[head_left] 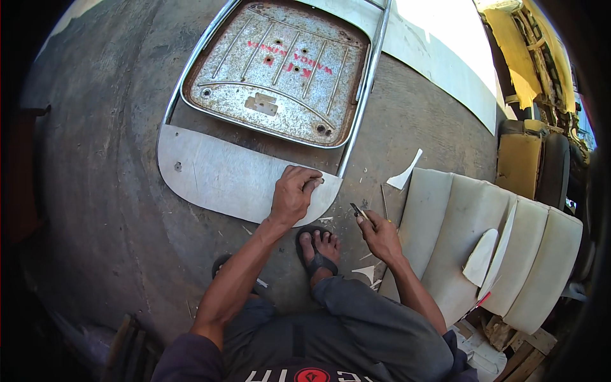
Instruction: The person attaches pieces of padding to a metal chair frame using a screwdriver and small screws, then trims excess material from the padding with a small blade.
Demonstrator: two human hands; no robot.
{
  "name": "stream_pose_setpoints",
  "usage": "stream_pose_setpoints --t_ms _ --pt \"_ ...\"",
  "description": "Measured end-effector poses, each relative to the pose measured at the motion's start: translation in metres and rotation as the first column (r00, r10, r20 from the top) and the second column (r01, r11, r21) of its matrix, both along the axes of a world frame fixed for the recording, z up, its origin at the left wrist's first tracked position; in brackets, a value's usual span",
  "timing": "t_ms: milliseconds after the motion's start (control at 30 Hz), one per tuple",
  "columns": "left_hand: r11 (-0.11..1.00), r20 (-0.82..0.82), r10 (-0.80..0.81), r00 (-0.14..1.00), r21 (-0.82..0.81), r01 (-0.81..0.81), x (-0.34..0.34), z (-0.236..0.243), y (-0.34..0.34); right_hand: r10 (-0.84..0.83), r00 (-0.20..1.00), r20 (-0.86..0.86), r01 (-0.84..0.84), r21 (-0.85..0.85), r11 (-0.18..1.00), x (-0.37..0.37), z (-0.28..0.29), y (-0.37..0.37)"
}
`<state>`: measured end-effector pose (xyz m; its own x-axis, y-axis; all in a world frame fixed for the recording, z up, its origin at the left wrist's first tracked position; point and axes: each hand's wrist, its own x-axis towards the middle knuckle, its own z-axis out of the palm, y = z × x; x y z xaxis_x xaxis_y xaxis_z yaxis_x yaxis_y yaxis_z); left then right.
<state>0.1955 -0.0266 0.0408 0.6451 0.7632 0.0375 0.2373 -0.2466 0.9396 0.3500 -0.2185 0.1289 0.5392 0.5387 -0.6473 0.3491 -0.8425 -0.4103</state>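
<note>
My left hand (294,194) is over the right end of a pale, thin board (223,167) with a rounded outline. Its thumb and fingers are pinched together near the board's edge; anything small between them cannot be made out. To the right, clear of the board, my right hand (382,240) is wrapped round a utility knife (358,211), its dark blade pointing up and left. The board lies at the near end of a chrome tube chair frame (174,95), which carries a rusty, speckled metal seat pan (280,73) with red lettering.
A ribbed cream cushion (471,210) lies at the right with white offcuts on it. A thin rod (384,202) and a curved white scrap (405,170) are on the concrete floor. A large white sheet (439,51) spreads behind. Worn yellow padding (517,57) stands at the far right.
</note>
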Motion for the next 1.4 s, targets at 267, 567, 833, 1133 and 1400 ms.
stream_pose_setpoints --t_ms 267,567,833,1133,1400 --pt "0.959 -0.137 -0.282 0.950 -0.065 0.276 0.002 0.001 0.035 0.002 1.000 -0.030 -0.003 -0.030 1.000 0.008 0.007 -0.003" --pt "0.913 -0.406 -0.308 0.861 -0.382 0.146 0.026 0.031 0.038 0.005 0.999 -0.034 -0.006 -0.018 1.000 0.017 0.005 -0.004" --pt "0.863 -0.498 -0.195 0.845 -0.497 -0.094 0.024 0.020 0.031 0.019 0.999 -0.031 -0.020 -0.015 1.000 0.018 0.001 0.000" --pt "0.927 -0.502 -0.196 0.843 -0.376 -0.008 0.024 0.018 0.034 0.199 0.893 0.403 -0.169 -0.109 0.980 0.025 -0.035 -0.023" --pt "0.913 -0.608 -0.387 0.693 -0.150 0.378 0.045 0.040 0.055 -0.058 0.993 -0.098 0.089 0.340 0.936 0.018 -0.007 0.054"
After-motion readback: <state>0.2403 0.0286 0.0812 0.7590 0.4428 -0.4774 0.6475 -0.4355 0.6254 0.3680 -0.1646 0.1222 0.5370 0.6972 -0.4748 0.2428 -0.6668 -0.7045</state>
